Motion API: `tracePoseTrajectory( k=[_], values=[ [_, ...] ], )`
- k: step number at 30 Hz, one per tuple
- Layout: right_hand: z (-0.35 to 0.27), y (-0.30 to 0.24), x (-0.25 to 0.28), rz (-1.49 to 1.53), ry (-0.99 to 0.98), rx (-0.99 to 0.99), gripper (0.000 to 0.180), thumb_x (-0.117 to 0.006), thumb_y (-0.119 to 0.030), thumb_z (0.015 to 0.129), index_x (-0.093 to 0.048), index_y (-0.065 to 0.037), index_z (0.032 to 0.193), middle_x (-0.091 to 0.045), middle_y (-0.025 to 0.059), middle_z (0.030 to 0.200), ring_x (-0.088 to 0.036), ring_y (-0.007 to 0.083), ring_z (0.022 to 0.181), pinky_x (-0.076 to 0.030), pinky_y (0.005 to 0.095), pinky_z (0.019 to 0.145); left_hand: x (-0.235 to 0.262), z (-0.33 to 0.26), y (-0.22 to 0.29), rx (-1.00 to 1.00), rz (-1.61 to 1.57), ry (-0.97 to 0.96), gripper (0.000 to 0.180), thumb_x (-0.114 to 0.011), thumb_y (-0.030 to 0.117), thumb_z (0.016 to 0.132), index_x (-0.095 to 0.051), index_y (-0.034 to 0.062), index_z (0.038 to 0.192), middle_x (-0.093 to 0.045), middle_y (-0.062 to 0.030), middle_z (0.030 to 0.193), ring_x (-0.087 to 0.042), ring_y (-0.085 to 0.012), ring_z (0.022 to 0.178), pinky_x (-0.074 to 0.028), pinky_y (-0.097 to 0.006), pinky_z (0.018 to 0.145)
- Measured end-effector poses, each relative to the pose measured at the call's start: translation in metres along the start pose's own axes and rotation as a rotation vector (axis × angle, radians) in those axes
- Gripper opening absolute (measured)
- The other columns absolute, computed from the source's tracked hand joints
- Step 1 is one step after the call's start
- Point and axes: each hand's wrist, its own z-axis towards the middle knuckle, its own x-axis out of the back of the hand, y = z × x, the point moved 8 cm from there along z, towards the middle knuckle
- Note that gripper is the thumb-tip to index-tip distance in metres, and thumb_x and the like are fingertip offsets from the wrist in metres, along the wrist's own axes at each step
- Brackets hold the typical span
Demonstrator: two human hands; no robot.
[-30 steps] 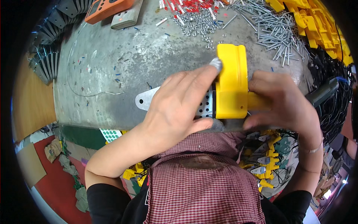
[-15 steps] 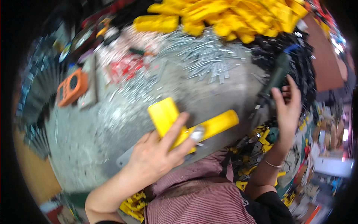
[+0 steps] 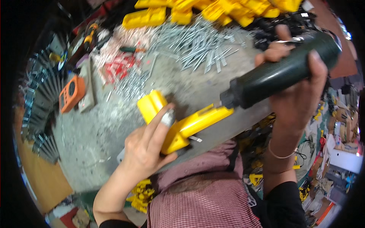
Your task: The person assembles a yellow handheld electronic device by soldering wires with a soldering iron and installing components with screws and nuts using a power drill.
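My left hand [image 3: 146, 146] grips a yellow plastic handle [image 3: 197, 123] low over the near part of the worktable; one fingertip has a silvery-white wrap. A small pale metal strip [image 3: 195, 139] shows beside the handle, and a yellow block-shaped end sticks up past my fingers. My right hand [image 3: 294, 91] is wrapped round a dark green cylindrical power screwdriver [image 3: 281, 72], held tilted. Its black nose points down-left and meets the handle's right end; whether the bit sits in a screw cannot be made out.
Yellow plastic parts [image 3: 228, 11] are heaped at the far edge, above loose metal strips [image 3: 205, 45]. Red and whitish small pieces [image 3: 118, 68], small metal pins [image 3: 131, 85] and an orange meter-like device [image 3: 71, 94] lie left. Black parts [image 3: 266, 36] are piled at the far right.
My right hand has taken hold of the screwdriver at the right and brought its nose to the yellow handle. My left hand still holds the handle, slightly shifted left in view.
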Motion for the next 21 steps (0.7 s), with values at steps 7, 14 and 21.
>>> tracePoseTrajectory(
  k=[7, 14, 21],
  values=[
    [0.009, 0.056, 0.015, 0.32, 0.052, 0.016, 0.042, -0.051, -0.033, 0.092, -0.046, 0.002, 0.114, -0.042, 0.0017, 0.081, -0.045, 0.0128, 0.074, -0.041, 0.0334, 0.083, -0.003, 0.001, -0.006, 0.052, -0.044, -0.022, 0.102, -0.084, 0.022, 0.049, -0.037, 0.0016, 0.137, -0.049, -0.0244, 0.137, -0.064, -0.0258, 0.071, -0.054, -0.035, 0.062],
    [0.004, 0.062, 0.013, 0.324, 0.072, 0.025, 0.04, -0.053, -0.034, 0.09, -0.043, 0.0, 0.109, -0.042, 0.0005, 0.079, -0.044, 0.0105, 0.072, -0.04, 0.0299, 0.079, -0.004, -0.002, -0.006, 0.065, -0.021, -0.068, 0.095, -0.082, 0.026, 0.053, -0.04, 0.002, 0.135, -0.049, -0.025, 0.136, -0.063, -0.0234, 0.068, -0.054, -0.033, 0.059],
    [0.005, 0.066, 0.013, 0.292, 0.073, 0.017, 0.038, -0.054, -0.033, 0.088, -0.042, -0.001, 0.106, -0.04, -0.0005, 0.078, -0.043, 0.0095, 0.071, -0.039, 0.0276, 0.077, -0.004, -0.001, -0.006, 0.09, -0.023, -0.096, 0.09, -0.082, 0.025, 0.053, -0.044, 0.001, 0.131, -0.051, -0.024, 0.135, -0.062, -0.0226, 0.066, -0.054, -0.033, 0.06]
  ],
)
